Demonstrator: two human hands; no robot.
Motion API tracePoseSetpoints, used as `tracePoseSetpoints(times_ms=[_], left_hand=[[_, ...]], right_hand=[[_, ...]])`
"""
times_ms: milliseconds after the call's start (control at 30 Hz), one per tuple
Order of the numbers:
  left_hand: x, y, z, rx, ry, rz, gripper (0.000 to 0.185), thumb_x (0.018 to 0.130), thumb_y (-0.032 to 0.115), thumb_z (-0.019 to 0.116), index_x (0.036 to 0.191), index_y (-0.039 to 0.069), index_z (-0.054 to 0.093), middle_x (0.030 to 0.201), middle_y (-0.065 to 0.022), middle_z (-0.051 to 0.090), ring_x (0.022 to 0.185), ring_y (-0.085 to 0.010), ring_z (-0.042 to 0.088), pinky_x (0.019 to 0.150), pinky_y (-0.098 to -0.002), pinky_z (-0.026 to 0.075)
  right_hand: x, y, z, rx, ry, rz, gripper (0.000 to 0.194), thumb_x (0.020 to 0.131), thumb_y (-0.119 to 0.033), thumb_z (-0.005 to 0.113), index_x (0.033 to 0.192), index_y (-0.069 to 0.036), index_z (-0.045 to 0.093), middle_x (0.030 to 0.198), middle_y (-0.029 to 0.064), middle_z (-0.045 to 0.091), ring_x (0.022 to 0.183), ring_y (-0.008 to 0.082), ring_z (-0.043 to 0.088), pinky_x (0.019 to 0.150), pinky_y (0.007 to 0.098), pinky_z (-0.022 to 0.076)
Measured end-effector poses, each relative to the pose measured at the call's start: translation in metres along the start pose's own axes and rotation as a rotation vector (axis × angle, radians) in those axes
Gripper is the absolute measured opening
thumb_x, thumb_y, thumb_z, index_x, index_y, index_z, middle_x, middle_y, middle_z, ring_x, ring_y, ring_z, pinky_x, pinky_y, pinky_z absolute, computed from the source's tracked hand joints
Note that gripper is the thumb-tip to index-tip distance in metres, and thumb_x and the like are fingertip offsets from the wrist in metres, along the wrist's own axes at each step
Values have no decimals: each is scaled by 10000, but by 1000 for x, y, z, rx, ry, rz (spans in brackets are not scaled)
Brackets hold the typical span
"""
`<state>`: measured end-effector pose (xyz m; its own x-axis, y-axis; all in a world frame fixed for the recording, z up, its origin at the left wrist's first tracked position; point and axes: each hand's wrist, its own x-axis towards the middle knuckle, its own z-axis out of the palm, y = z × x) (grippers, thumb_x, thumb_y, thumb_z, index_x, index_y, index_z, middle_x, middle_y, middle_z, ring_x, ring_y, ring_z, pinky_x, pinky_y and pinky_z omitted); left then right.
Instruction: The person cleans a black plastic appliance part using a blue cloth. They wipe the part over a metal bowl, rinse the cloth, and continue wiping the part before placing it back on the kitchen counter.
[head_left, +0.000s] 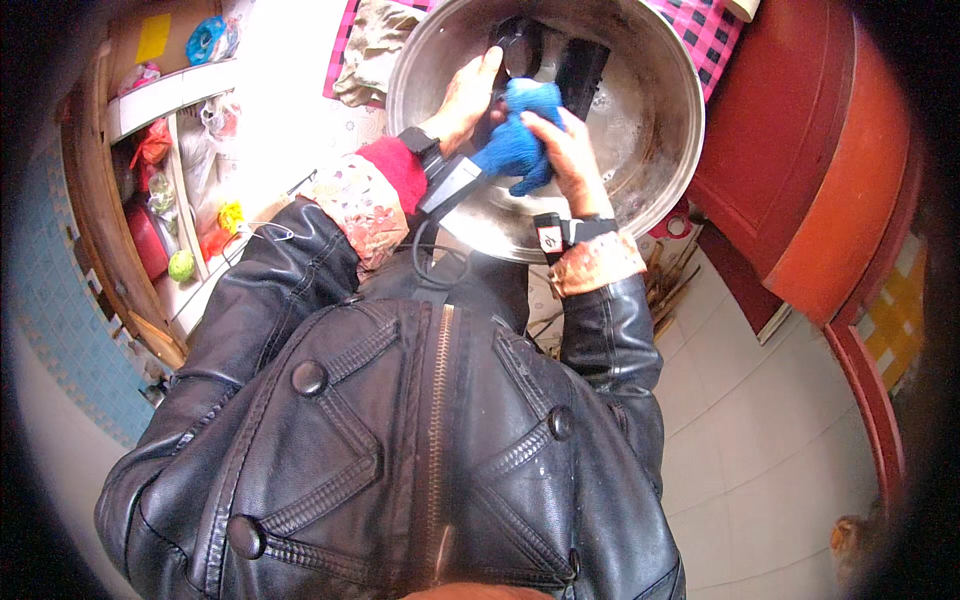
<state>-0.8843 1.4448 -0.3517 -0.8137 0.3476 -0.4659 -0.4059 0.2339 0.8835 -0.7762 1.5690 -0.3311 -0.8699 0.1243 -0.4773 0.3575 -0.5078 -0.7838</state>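
My right hand (576, 156) presses a blue cloth (517, 142) with its thumb and fingers, over a large metal basin (645, 180). My left hand (466, 97) is at a dark object (519, 49) inside the basin, its thumb up along the side; its other fingers are mostly hidden. Beside the dark object lies a black, box-like part (582, 75). A grey and black device (450, 186) with a cable shows between my left wrist and the cloth; whether it is worn or loose, I cannot tell.
A crumpled beige cloth (375, 49) lies left of the basin on a pink checked cloth (705, 30). Shelves with plastic bags and a green ball-like item (181, 265) stand at the left. A red cabinet (772, 127) stands at the right, with sticks (671, 289) near its base.
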Motion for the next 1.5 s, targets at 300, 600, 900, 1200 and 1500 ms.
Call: tracePoseSetpoints(times_ms=[300, 600, 900, 1200, 1500], left_hand=[[-28, 37, 17, -28, -141, -161, 409, 829, 415, 572, 953, 34, 491, 737, -35, 534, 459, -65, 504, 405, -211, 403], [-31, 29, 46, -23, -40, -38, 308, 794, 327, 639, 839, 47, 519, 672, -33, 539, 543, -80, 486, 485, -257, 405], [-30, 33, 42, -17, -161, -122, 301, 804, 337, 615, 840, 49, 536, 633, -9, 526, 475, -66, 457, 446, -230, 389], [-26, 25, 38, 108, -189, -97, 317, 844, 372, 563, 965, 80, 539, 545, 13, 500, 414, -65, 447, 392, -226, 360], [-27, 31, 43, -1, -147, -147, 302, 835, 376, 569, 901, 81, 549, 621, 11, 517, 461, -61, 456, 413, -220, 369]], right_hand=[[64, -31, -31, -1646, 516, -235, 297, 764, -322, 563, 1002, -144, 567, 869, 176, 558, 796, 356, 592, 684, 452, 467], [30, 17, -12, -1904, 382, -236, 254, 799, -239, 519, 979, -63, 485, 825, 122, 542, 621, 264, 612, 539, 365, 502], [14, 18, -25, -1573, 107, -26, 280, 793, -199, 509, 1015, -58, 413, 759, 197, 606, 693, 386, 602, 617, 486, 475], [89, -23, -38, -1644, 503, -231, 292, 748, -206, 585, 1012, -92, 531, 933, 224, 548, 782, 384, 604, 658, 462, 493], [17, 25, -18, -1663, 108, -67, 318, 783, -112, 500, 1072, -28, 396, 919, 230, 495, 723, 381, 595, 609, 435, 509]])
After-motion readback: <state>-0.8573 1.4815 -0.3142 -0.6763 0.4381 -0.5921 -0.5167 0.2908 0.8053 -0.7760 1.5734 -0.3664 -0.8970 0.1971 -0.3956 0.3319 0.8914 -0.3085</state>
